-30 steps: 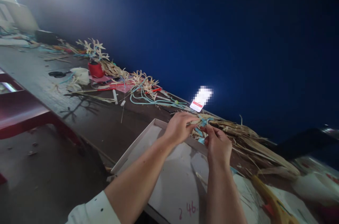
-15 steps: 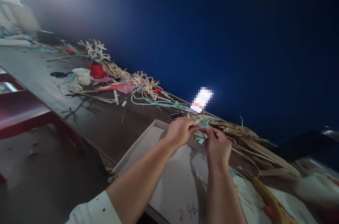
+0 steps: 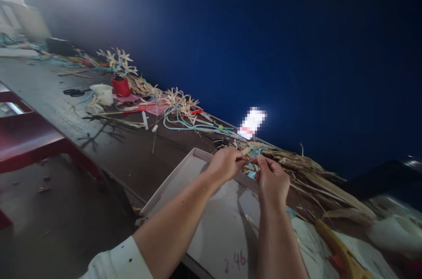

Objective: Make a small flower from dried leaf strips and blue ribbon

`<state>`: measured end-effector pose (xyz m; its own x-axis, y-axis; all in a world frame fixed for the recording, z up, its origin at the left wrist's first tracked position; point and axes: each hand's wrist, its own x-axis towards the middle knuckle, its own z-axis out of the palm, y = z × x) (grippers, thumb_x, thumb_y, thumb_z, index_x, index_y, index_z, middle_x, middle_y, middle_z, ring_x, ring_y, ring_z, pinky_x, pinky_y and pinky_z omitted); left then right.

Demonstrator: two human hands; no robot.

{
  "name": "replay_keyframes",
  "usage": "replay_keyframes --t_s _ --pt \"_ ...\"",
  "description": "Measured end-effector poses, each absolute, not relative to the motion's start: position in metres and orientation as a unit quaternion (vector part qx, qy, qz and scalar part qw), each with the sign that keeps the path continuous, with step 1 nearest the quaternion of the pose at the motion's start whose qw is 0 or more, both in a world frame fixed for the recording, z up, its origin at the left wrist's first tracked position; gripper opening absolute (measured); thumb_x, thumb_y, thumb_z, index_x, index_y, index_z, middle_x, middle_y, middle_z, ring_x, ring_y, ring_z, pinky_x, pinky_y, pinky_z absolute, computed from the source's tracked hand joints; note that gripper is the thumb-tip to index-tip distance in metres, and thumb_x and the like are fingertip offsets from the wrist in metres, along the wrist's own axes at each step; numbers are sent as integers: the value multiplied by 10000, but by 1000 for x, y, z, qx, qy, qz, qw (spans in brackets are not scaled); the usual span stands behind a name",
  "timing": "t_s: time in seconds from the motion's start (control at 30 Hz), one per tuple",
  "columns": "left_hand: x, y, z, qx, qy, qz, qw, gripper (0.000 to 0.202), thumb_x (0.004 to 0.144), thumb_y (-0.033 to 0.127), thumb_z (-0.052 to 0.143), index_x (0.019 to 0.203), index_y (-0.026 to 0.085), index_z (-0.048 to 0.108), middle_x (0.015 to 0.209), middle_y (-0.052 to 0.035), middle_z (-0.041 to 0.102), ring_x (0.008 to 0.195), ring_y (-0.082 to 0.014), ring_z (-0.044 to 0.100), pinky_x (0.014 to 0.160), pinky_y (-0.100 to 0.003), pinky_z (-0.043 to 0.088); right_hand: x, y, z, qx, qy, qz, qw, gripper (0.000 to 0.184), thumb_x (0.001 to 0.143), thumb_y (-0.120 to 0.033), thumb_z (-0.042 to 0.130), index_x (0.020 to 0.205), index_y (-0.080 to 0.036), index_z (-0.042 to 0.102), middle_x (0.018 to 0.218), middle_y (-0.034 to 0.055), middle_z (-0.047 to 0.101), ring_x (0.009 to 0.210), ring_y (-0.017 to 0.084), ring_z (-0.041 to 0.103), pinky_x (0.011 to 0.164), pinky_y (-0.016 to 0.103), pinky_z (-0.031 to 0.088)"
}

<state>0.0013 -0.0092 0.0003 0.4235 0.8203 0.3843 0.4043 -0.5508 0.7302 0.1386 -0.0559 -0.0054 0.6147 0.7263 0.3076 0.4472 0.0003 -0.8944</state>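
Observation:
My left hand point(image 3: 227, 163) and my right hand point(image 3: 273, 178) meet above the far edge of a shallow white box lid point(image 3: 211, 230). Both are closed in a pinch, fingertips almost touching. Whatever lies between them is too small to make out. Just behind the fingertips are light blue scraps point(image 3: 259, 150) and pale shavings. A bundle of dried husk strips point(image 3: 306, 164) spreads to the right of my right hand. Purple handwritten digits mark the lid between my forearms.
Along the blue wall point(image 3: 198, 41) stand a glowing phone point(image 3: 251, 124), light blue cords point(image 3: 184, 127), pale husk flowers point(image 3: 180, 100), a red thread spool point(image 3: 121, 87), a white cup point(image 3: 103, 94) and black scissors point(image 3: 76, 92). A yellow-handled tool point(image 3: 341, 248) lies at lower right; a dark red stool point(image 3: 29, 138) stands left.
My right hand has shifted very slightly to the right, widening the small gap between the fingertips. The view has moved a little; both pinches stay closed.

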Motion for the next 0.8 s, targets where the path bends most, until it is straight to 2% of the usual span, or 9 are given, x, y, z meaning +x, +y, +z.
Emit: replay_keyframes --t_s 0.27,0.47,0.8 --pt "1 -7 -1 778 376 356 357 257 783 387 539 871 231 724 785 3 697 717 -134 594 605 -205 365 141 -55 -6 -697 -427 114 564 539 717 -608 556 868 -118 721 413 -8 518 384 126 410 460 263 340" --pt "0 -7 1 783 371 342 364 324 766 430 548 980 244 706 744 -1 684 694 -139 578 575 -206 346 141 -55 -5 -712 -422 103 552 483 723 -580 570 844 -136 718 418 -10 523 400 135 442 486 262 362" --pt "0 -6 2 778 380 340 367 285 759 409 555 853 199 723 722 -3 676 668 -125 560 583 -202 351 137 -56 -5 -705 -424 100 559 483 706 -575 583 838 -132 724 416 -8 521 398 137 441 464 261 355"
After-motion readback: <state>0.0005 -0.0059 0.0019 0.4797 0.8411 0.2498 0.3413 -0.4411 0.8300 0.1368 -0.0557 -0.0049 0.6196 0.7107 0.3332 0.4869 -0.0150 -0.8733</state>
